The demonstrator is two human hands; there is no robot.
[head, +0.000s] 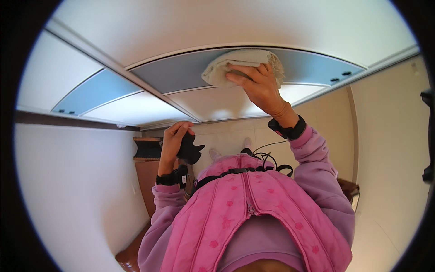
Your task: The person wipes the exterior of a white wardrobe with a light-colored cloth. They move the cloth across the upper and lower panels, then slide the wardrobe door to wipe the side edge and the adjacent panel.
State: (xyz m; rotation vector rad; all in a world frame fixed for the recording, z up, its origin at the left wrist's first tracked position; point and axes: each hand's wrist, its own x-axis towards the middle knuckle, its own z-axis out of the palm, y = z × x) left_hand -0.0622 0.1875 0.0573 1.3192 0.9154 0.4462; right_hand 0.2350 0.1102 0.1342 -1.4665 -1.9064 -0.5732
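Observation:
My right hand [260,86] presses a folded cream towel [238,61] against the blue band [180,72] of a large cabinet door. The towel's frayed edge shows beside my fingers, and it covers the middle of the band. Lower and to the left, my left hand [175,137] holds a limp black item [191,149], apparently cloth, which hangs below the fingers. Its exact kind cannot be told. A second door panel [98,88], with a blue band between pale sections, adjoins on the left.
A white wall [68,180] rises at the left. Brown wooden furniture [146,182] stands beside it, behind my left forearm. Tiled floor [224,134] shows around my shoes. A black cable [270,144] loops at my waist belt. Two dark round fittings [341,77] sit at the band's right end.

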